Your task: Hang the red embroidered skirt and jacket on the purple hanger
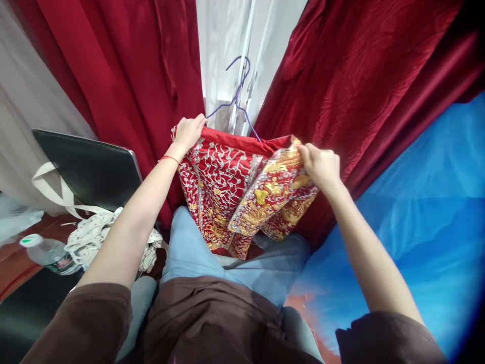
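Observation:
A red garment (223,172) with dense silver and gold embroidery hangs in front of my knees, its plain red top edge stretched between my hands. My left hand (189,132) is closed on the upper left corner, close to one arm of a purple hanger (235,98). On the other side, my right hand (322,164) pinches the upper right corner, where a gold-embroidered panel slants down. The hanger's hook points up, and its lower parts disappear behind the garment's top edge. Whether the garment is fastened to the hanger, I cannot tell.
Dark red curtains (129,65) flank a white one behind the garment. To the left are a black chair back (89,167), a white strap, a bundled spotted white cloth (93,235) and a clear plastic bottle (49,253). Blue fabric (413,212) spreads out on the right.

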Action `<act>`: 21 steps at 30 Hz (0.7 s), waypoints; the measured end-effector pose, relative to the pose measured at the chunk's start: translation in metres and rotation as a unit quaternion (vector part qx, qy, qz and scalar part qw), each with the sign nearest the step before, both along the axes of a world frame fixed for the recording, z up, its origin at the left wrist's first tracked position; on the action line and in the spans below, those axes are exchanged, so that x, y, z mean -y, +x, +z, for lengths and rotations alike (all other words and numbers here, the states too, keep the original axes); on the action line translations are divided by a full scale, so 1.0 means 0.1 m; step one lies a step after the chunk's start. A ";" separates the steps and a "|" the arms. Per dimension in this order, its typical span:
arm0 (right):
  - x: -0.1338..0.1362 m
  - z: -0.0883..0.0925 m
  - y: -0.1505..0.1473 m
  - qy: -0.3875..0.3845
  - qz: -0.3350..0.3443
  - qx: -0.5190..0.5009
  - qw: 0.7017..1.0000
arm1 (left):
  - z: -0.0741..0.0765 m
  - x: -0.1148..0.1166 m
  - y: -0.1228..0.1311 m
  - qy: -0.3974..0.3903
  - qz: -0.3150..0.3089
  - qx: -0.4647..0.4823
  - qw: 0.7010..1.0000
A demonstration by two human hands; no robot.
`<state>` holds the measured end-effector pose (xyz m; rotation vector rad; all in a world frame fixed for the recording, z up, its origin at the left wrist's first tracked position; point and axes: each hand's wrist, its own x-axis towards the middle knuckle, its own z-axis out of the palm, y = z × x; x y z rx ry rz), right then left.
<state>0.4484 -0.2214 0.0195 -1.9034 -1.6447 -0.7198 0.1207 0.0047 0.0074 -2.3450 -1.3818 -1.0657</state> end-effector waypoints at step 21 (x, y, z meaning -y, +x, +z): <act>0.73 -1.14 0.27 -0.093 0.029 -0.238 0.966 | 0.04 0.07 0.01 0.018 -0.007 0.008 1.000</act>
